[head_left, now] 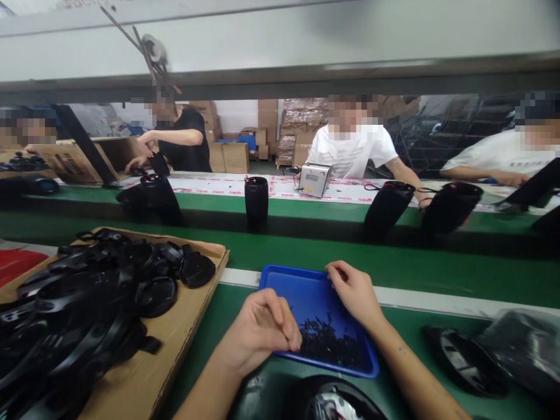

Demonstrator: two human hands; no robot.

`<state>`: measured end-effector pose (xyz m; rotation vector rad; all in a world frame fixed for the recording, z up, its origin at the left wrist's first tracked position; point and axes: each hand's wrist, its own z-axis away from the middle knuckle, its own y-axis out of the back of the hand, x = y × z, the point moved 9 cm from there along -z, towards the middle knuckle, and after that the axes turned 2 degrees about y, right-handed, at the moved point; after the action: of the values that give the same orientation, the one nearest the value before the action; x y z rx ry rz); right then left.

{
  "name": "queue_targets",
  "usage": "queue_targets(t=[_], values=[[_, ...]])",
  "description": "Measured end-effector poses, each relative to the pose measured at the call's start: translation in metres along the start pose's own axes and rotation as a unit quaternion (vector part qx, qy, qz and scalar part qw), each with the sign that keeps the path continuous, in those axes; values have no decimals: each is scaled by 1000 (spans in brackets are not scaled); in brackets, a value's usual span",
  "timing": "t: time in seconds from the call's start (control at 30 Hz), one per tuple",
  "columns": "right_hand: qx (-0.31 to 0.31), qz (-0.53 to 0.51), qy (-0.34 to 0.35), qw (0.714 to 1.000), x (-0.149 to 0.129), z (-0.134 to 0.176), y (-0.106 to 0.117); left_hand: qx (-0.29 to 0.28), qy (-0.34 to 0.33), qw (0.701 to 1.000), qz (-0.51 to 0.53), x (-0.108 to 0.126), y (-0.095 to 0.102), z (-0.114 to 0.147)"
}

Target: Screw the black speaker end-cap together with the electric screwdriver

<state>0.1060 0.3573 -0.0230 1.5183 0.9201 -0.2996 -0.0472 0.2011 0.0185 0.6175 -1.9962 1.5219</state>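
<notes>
A shallow blue tray (pixel 297 283) lies in front of me with a heap of small black pieces (pixel 330 341) in its near half. Over the tray's left side, my left hand (pixel 266 326) is closed, thumb and fingers pressed together; anything between them is too small to make out. My right hand (pixel 353 291) hovers by the tray's far right edge with curled fingers in a pinch, and what it may hold is hidden. Just below the tray sits a rounded black housing (pixel 335 399), partly cut off by the view.
On the left, a cardboard box (pixel 192 329) holds piled black plastic parts (pixel 87 303). A black part (pixel 466 361) and a clear plastic bag (pixel 522 344) lie right. Black cylindrical housings (pixel 256 201) stand along the green conveyor (pixel 297 248). Several co-workers (pixel 350 149) work across it.
</notes>
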Motion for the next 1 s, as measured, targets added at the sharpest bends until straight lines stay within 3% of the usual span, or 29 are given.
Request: queue_targets(t=[0.13,0.3,0.73,1.0], values=[[0,5,7,1000,-1,0,0,69,-29,995,71,5,11,-3],[4,18,12,1000,-2,1,0,132,-29,987,84,9,22,-2],[9,18,31,999,-6,2,-1,139,-10,990,36,10,23,5],[8,17,41,999,-7,4,-1,171,-20,985,25,16,36,3]])
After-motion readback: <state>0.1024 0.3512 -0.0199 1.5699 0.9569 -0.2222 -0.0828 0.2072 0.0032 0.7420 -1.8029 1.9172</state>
